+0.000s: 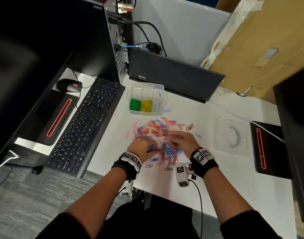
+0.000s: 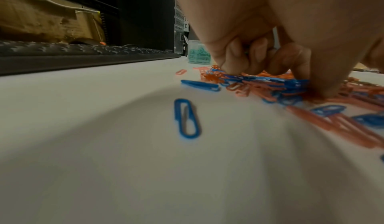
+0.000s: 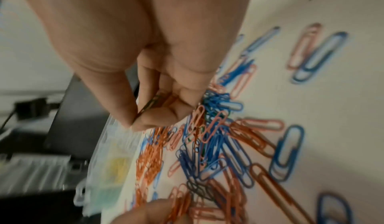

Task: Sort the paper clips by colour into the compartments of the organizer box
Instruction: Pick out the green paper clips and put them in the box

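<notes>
A clear organizer box [image 1: 158, 87] holds green clips [image 1: 135, 104], yellow clips [image 1: 146, 105] and white clips [image 1: 157, 106] in its near row, and one blue clip [image 1: 159, 94] behind. A pile of red, pink and blue clips [image 1: 156, 129] lies on the white table in front of it. My left hand [image 1: 144, 145] is down on the pile's left side, fingers [image 2: 234, 63] and thumb curled round a bunch of blue and red clips [image 2: 270, 83]. My right hand [image 1: 175, 138] hovers over the pile and pinches a dark clip [image 3: 149, 106] between thumb and forefinger.
A black keyboard [image 1: 84, 128] lies left of the pile, with a mouse [image 1: 69, 85] behind it. The box's clear lid [image 1: 230, 135] rests to the right. A computer tower [image 1: 116, 40], a dark flat device [image 1: 173, 73] and a cardboard box [image 1: 260, 49] stand behind.
</notes>
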Tool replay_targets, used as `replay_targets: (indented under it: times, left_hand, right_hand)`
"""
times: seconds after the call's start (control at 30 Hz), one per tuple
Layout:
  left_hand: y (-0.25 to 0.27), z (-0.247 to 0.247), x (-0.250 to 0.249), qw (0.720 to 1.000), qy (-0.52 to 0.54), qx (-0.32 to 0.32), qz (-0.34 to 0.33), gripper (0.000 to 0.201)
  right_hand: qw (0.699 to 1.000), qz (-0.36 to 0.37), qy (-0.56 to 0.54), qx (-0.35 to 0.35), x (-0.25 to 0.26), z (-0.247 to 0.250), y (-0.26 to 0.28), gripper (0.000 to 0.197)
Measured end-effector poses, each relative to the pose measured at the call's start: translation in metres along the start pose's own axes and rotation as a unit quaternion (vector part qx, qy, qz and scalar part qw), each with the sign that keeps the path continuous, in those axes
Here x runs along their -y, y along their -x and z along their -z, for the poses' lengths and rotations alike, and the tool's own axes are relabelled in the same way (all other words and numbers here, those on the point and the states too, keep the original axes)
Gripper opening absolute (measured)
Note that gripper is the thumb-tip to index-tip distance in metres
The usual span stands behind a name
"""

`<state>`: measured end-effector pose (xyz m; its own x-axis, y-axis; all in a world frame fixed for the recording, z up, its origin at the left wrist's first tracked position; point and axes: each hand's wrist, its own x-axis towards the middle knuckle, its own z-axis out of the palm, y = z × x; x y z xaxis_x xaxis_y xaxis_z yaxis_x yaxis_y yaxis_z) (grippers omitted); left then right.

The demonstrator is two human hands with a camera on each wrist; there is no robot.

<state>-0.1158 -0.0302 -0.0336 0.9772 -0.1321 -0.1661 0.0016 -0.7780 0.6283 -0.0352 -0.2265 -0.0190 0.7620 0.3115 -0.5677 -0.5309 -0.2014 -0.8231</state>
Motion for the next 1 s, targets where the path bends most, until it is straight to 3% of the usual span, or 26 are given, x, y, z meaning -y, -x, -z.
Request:
replay_targets:
  times: [0.1, 0.3, 0.43, 0.6, 0.7, 0.83, 1.0]
  left_hand:
    - [0.000, 0.001, 0.000, 1.000, 0.002, -0.008, 0.009, 0.022]
    - [-0.001, 0.012, 0.004, 0.999, -0.007, -0.040, 0.036, 0.017]
    - [-0.002, 0.018, -0.001, 0.996, -0.017, -0.062, 0.054, 0.021]
    - [-0.007, 0.003, -0.015, 0.996, -0.064, 0.052, -0.022, 0.018]
    - [-0.011, -0.007, -0.021, 0.994, -0.084, 0.065, -0.035, 0.015]
    - [-0.016, -0.008, -0.025, 0.992, -0.098, 0.077, -0.023, 0.012]
    - [-0.028, 0.001, -0.032, 0.987, -0.099, 0.117, 0.040, 0.008]
  right_hand:
    - [0.981, -0.058, -0.187, -0.001, -0.011, 0.012, 0.008, 0.024]
    - [0.928, -0.114, -0.353, 0.025, -0.012, 0.012, 0.028, 0.018]
    - [0.920, -0.117, -0.374, 0.023, -0.013, 0.005, 0.034, 0.015]
    - [0.922, -0.106, -0.372, -0.004, -0.021, 0.009, 0.032, 0.021]
    - [0.929, -0.112, -0.352, -0.033, -0.027, 0.021, 0.033, 0.028]
    - [0.931, -0.161, -0.320, -0.069, -0.036, 0.041, 0.034, 0.027]
    - [0.936, -0.183, -0.293, -0.073, -0.040, 0.042, 0.040, 0.020]
